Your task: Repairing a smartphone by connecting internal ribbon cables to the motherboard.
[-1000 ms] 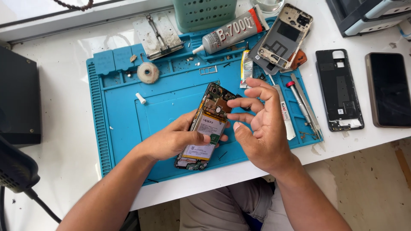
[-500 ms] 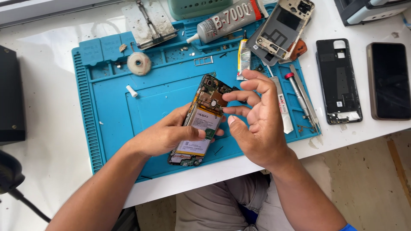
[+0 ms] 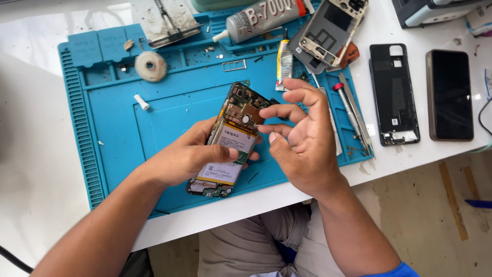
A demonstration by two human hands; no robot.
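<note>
Currently left hand (image 3: 187,159) grips the opened phone (image 3: 228,141) over the blue mat (image 3: 118,118), thumb across its battery. Right hand (image 3: 300,136) fingertips pinch near the circuit board. Risk: a slip could tear a connector.

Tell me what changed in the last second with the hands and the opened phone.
Little changed. The right hand stays poised at the opened phone, its fingertips close to the upper circuit board. The left hand keeps gripping the phone, thumb across the battery. The phone stays tilted over the blue mat.
</note>
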